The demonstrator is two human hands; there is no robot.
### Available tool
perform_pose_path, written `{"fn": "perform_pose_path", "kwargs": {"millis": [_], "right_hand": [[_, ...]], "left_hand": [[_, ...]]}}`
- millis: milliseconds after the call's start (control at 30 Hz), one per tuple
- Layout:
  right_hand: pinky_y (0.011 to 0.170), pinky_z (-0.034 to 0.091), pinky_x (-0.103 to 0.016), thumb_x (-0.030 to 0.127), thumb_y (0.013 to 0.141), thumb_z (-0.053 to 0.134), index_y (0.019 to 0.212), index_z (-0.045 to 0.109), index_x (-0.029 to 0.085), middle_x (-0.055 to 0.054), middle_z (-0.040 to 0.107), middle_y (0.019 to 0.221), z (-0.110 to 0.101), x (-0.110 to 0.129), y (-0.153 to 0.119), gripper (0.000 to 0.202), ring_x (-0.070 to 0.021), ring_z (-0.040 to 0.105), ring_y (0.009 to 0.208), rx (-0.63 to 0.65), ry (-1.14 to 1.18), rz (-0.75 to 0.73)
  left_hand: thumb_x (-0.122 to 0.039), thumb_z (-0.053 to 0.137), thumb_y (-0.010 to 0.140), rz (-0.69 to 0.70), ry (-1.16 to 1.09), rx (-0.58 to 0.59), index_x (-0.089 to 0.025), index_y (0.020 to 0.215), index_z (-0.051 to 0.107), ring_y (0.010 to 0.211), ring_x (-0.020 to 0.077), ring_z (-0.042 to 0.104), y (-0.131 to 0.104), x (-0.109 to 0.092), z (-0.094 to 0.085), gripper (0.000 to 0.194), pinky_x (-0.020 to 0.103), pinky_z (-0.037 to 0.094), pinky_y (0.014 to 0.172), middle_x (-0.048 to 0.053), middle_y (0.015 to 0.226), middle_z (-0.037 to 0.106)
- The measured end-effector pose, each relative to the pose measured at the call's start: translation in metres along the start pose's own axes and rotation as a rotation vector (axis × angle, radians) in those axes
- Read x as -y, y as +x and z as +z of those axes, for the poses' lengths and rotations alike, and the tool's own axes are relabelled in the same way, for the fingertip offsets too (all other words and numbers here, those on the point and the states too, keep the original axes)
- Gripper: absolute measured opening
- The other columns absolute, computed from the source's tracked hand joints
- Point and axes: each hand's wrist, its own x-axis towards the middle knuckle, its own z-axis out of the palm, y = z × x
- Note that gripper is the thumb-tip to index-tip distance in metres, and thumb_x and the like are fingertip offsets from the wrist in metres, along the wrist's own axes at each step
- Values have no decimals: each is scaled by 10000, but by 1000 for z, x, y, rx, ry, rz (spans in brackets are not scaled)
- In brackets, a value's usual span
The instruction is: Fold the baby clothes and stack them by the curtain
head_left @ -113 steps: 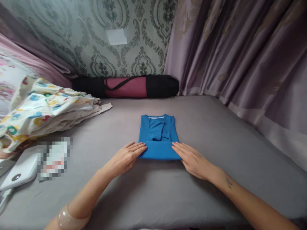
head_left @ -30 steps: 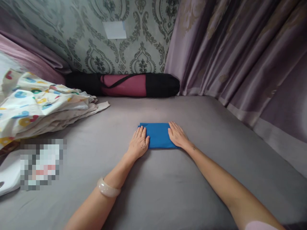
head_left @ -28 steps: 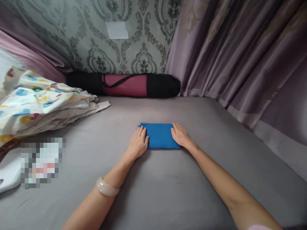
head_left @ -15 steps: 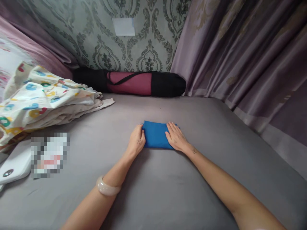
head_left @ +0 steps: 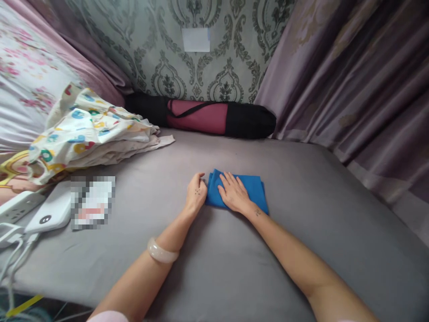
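A folded blue cloth [head_left: 253, 185] lies flat on the grey bed sheet, its layers showing at the left and right edges. My right hand [head_left: 233, 191] rests palm down on its left and middle part, fingers spread. Close against the cloth's left edge is my left hand [head_left: 196, 192], with curled fingers and the back of the hand towards me. Whether those fingers pinch anything is hidden. A pale bangle [head_left: 162, 251] sits on my left forearm.
Crumpled patterned fabric [head_left: 97, 134] lies at the left, near a white power bank [head_left: 55, 210], a blurred flat object [head_left: 95, 203] and a power strip [head_left: 20, 205] with cables. A long black and maroon bag [head_left: 197, 117] lies along the wall. Curtains [head_left: 351, 80] hang at the right.
My right hand has slid left across the cloth, uncovering its right end. My left hand stays by the left edge, curled. The view has turned left, bringing the power strip and cables in.
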Motion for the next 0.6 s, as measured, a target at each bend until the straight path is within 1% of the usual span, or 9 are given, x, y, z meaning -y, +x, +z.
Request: {"fn": "perform_pose_path", "kwargs": {"millis": [100,200,267,333,433,500,600], "right_hand": [[1182,136,-431,401,991,249,1492,328,116,-107,264,1568,3,-5,0,583,-238,195,1454,9,-2,3],[1173,161,-462,397,986,259,1488,329,92,-132,265,1564,-5,-6,2,591,-266,205,1450,59,3,-2],[1164,182,-483,386,982,262,1471,355,72,-155,281,1554,-11,1,6,589,-285,224,1442,90,5,-6],[1165,172,-488,366,979,256,1455,376,57,-164,290,1548,-14,13,10,580,-284,219,1444,58,1,-17],[1179,121,-472,352,980,239,1457,361,40,-164,268,1556,-8,34,15,584,-266,172,1458,-23,-5,-60],[1180,109,-470,368,978,237,1462,345,24,-175,260,1556,1,45,16,604,-272,158,1461,-9,-4,-83],[1178,108,-477,388,975,233,1471,330,23,-179,252,1557,12,50,16,623,-285,149,1462,33,-6,-93]], "left_hand": [[-102,351,859,2,-4,7,-107,1127,620,1130,225,604,1,0,1,380,383,448,1016,141,1181,665],[-106,351,857,8,-17,-2,-113,1117,620,1119,226,609,0,0,1,375,390,451,1012,137,1175,668],[-108,352,853,21,-28,-15,-123,1108,621,1114,225,611,0,1,2,372,394,450,1014,130,1169,671],[-115,356,851,32,-37,-29,-138,1095,625,1107,221,613,1,2,1,364,395,453,1013,119,1154,676],[-137,363,858,22,-44,-48,-143,1078,630,1091,215,618,2,3,-1,346,387,460,1003,113,1125,682],[-152,357,871,8,-47,-64,-134,1074,627,1084,215,619,3,2,-3,339,383,462,996,121,1121,681],[-168,348,886,0,-42,-72,-131,1064,625,1068,216,621,4,1,-3,331,386,464,985,127,1115,680]]}}
